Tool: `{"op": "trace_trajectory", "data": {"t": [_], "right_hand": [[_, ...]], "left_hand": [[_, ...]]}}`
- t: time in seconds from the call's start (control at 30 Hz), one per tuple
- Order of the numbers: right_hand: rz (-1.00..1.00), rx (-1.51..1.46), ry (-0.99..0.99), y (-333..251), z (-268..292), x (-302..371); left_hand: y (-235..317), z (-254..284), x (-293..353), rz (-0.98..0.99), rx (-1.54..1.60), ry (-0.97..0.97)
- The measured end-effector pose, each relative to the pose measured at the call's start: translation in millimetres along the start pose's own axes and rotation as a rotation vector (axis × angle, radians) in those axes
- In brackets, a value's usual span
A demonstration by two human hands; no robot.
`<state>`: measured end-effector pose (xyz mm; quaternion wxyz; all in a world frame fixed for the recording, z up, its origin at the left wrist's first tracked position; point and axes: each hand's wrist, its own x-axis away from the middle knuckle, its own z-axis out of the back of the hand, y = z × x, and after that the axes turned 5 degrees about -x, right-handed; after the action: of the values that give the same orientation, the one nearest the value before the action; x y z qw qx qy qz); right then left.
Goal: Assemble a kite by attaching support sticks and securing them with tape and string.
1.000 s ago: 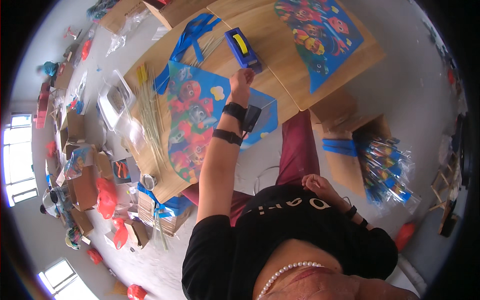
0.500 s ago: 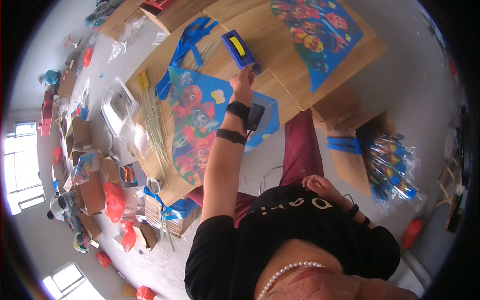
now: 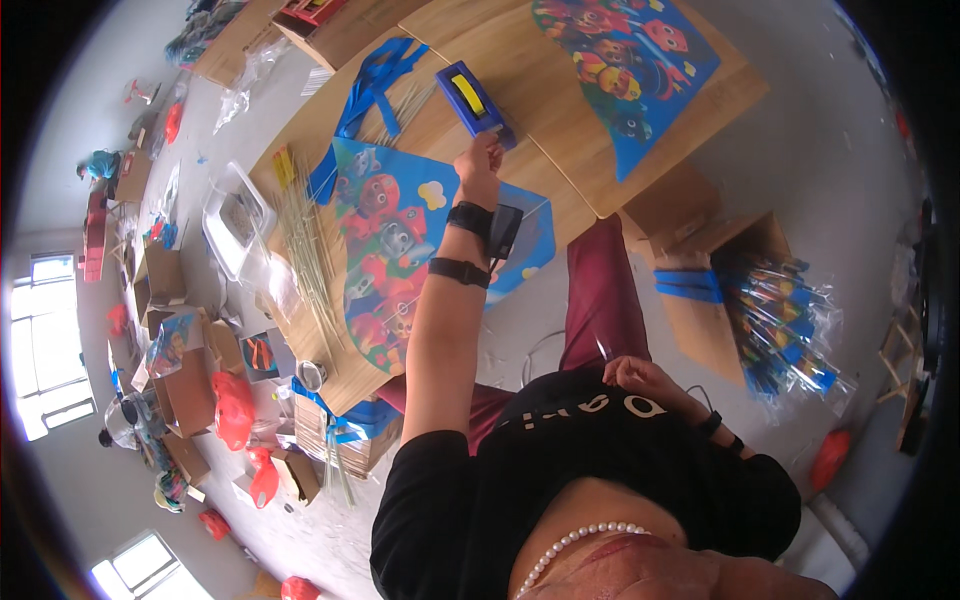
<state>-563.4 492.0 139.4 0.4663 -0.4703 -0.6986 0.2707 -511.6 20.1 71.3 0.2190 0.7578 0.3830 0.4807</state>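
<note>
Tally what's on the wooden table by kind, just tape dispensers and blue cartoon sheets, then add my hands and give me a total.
Tape dispenser: 1
Blue cartoon sheets: 2
Left hand and right hand: 2
Total: 5

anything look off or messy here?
No damage visible, but it's untidy: blue strips lie in an overlapping heap by the tape dispenser, and thin pale sticks are fanned loosely along the left side of the table. Red bags sit scattered on the floor.
</note>
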Motion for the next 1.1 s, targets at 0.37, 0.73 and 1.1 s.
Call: {"op": "trace_trajectory", "data": {"t": [0.37,0.73,1.1], "right_hand": [[-0.113,0.011,0.093,1,5,0],[-0.02,0.153,0.315,-25,53,-21],[0.019,0.429,0.014,-18,56,-134]], "left_hand": [[-16,15,-32,-0.11,-0.584,0.207],[66,120,97,-0.386,0.289,-0.06],[64,313,252,-0.656,0.601,0.084]]}}
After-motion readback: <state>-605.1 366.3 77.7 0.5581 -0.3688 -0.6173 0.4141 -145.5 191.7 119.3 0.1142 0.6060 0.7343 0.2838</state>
